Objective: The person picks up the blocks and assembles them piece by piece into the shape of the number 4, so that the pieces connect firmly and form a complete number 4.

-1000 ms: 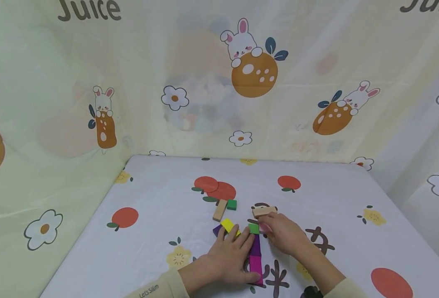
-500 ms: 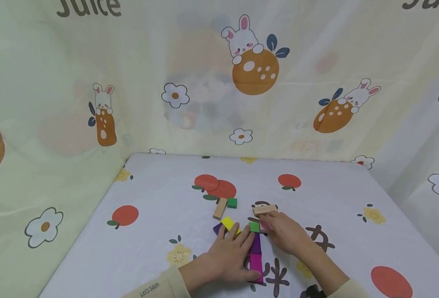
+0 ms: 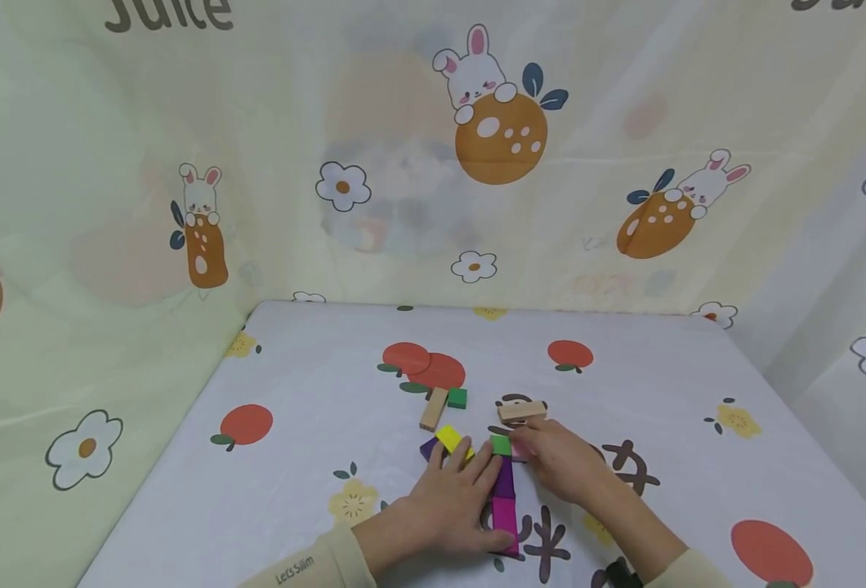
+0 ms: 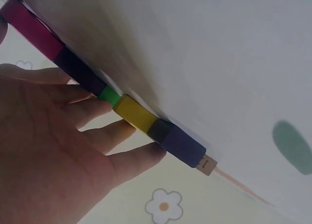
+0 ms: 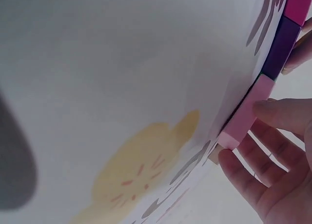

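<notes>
My left hand [image 3: 455, 505] lies spread with straight fingers against a line of blocks. Its fingertips touch the yellow block [image 3: 448, 438], the dark purple block [image 4: 183, 145] and the green block [image 3: 501, 445], while the thumb rests at the magenta block [image 3: 504, 518]. A purple block [image 3: 505, 477] joins the magenta and green ones. My right hand [image 3: 561, 459] pinches a pink block [image 5: 246, 112] between thumb and fingers, beside the green block. In the head view the right fingers cover much of the pink block.
Beyond the hands lie a plain wooden block [image 3: 434, 409], a second green block [image 3: 457, 398] and another wooden block [image 3: 521, 412] close to my right fingertips. A fruit-patterned cloth covers the table [image 3: 646, 359], and a printed curtain [image 3: 389, 122] hangs behind it.
The head view has shifted slightly. Both hands and the blocks stay almost in place, with the pink block still held against the green one's side.
</notes>
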A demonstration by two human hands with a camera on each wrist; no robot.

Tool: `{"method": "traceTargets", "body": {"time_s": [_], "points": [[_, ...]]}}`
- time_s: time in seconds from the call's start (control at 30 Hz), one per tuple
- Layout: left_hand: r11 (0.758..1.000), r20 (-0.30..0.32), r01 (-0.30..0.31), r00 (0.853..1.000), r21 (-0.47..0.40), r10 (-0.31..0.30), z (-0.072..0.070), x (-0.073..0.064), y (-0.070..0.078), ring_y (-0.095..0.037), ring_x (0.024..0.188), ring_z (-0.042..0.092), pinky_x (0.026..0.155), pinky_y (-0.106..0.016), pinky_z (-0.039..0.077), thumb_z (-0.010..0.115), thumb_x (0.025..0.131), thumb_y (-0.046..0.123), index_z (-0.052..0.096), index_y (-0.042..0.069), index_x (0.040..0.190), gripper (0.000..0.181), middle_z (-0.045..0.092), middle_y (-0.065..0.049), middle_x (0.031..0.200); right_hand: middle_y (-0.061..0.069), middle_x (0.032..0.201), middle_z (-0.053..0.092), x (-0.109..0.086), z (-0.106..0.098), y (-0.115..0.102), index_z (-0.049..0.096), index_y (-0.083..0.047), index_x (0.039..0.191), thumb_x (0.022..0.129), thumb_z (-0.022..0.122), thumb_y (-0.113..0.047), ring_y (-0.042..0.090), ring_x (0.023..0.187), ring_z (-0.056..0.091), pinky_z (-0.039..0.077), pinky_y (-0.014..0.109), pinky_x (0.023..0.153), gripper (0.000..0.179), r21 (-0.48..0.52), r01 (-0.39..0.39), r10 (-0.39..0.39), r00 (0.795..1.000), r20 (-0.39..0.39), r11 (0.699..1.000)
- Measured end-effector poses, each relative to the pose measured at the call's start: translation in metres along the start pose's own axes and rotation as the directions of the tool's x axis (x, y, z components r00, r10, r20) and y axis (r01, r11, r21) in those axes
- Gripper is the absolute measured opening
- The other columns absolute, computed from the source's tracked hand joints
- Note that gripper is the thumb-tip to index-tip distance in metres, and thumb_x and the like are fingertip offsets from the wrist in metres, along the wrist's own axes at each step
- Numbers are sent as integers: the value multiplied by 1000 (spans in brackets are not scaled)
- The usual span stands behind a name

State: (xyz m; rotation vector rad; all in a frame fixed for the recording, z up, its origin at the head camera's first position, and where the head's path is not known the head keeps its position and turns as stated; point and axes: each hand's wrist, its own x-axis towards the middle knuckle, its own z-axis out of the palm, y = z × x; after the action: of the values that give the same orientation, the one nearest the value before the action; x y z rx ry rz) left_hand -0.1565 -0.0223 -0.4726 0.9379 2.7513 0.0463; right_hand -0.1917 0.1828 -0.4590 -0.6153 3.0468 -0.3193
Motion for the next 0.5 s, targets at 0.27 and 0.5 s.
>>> {"method": "traceTargets", "body": {"time_s": [0.27, 0.5], "points": [[1000, -7, -5, 1000, -3, 5, 1, -1, 0, -31, 160, 20, 123, -64, 24, 46, 88, 83, 23, 28, 166, 98, 18, 5, 174, 10, 118, 71, 0, 0, -1, 74, -10, 119, 92, 74, -4, 30, 115, 68, 55, 50, 102, 28, -10, 19, -20, 1000, -12, 1000], [1000, -5, -8, 1000, -4, 8, 0, -1, 0, -31, 160, 19, 123, -64, 24, 45, 88, 83, 23, 27, 166, 98, 18, 4, 174, 10, 120, 71, 0, 2, -2, 74, -11, 121, 91, 76, -6, 30, 116, 67, 55, 49, 102, 31, -23, 21, -22, 1000, -16, 1000]]}}
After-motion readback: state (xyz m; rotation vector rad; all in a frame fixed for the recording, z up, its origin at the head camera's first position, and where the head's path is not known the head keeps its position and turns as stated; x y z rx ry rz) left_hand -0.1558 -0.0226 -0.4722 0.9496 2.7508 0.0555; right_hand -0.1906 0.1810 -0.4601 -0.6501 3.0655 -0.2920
